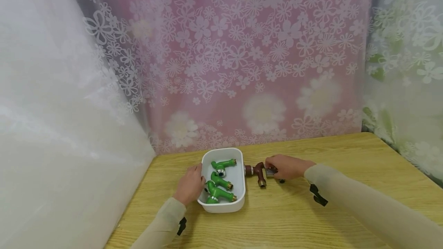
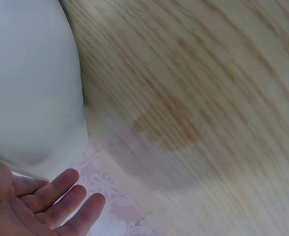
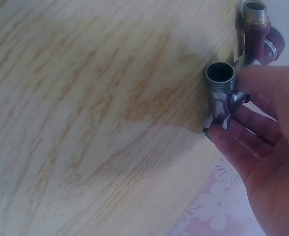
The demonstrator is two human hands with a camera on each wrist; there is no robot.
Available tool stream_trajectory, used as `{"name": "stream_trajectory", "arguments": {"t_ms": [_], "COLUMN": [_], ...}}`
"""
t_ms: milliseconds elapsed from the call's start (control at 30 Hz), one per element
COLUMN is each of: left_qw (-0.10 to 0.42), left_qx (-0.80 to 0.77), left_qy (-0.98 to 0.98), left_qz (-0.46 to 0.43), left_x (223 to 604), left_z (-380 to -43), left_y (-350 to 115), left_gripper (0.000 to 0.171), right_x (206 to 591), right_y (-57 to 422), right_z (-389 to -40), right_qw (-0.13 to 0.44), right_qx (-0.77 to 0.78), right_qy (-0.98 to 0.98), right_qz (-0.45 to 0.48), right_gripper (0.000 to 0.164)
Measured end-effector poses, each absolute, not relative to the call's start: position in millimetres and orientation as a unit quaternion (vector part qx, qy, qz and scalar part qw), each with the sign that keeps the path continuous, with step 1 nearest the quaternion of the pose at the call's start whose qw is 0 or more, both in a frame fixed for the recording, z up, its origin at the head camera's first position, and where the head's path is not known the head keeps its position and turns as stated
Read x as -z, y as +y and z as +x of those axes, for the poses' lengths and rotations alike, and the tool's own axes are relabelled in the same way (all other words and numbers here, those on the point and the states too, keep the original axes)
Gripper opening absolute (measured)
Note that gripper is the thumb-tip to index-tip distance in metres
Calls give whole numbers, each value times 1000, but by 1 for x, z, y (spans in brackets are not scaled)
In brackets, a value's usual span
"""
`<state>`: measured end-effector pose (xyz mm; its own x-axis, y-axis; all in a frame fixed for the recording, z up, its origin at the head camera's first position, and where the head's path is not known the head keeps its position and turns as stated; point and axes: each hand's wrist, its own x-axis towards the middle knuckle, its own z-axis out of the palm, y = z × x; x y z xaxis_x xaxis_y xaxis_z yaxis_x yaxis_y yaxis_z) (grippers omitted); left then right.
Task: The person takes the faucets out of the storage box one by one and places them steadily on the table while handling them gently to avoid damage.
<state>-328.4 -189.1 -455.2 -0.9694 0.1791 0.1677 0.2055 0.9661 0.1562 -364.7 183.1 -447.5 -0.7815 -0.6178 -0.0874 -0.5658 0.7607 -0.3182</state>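
A white plastic tub stands on the table with several green taps lying in it. At its left wall, my left hand holds the rim, the thumb over the edge; in the left wrist view the other fingers are loosely extended outside the tub. To the tub's right lies a dark brown-red tap with a brass threaded end. My right hand pinches a chrome tap between thumb and fingers, just right of the brown one. In the head view, the hand hides much of the chrome tap.
Beneath everything is a wood-grain table. A pink flowered curtain hangs along its back edge, with a whitish sheet on the left and a green-and-white flowered curtain on the right.
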Motion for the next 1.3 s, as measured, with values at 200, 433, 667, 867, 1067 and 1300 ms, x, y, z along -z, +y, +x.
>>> {"name": "stream_trajectory", "arguments": {"t_ms": [200,433,667,867,1067,1300], "left_qw": [80,78,84,92,86,81], "left_qx": [91,94,97,89,89,87], "left_qy": [-988,-988,-987,-987,-988,-989], "left_qz": [-97,-98,-98,-96,-90,-84], "left_x": [455,455,456,457,455,453], "left_z": [-328,-328,-328,-331,-330,-330], "left_y": [-190,-190,-191,-190,-189,-189], "left_gripper": [51,51,50,50,51,52], "right_x": [448,439,423,404,389,383], "right_y": [183,180,161,136,113,89], "right_z": [-368,-366,-361,-352,-343,-340], "right_qw": [96,56,4,-11,6,16], "right_qx": [139,93,51,23,23,11], "right_qy": [936,940,926,912,901,897], "right_qz": [-310,-323,-373,-410,-434,-441], "right_gripper": [28,31,31,32,26,25]}}
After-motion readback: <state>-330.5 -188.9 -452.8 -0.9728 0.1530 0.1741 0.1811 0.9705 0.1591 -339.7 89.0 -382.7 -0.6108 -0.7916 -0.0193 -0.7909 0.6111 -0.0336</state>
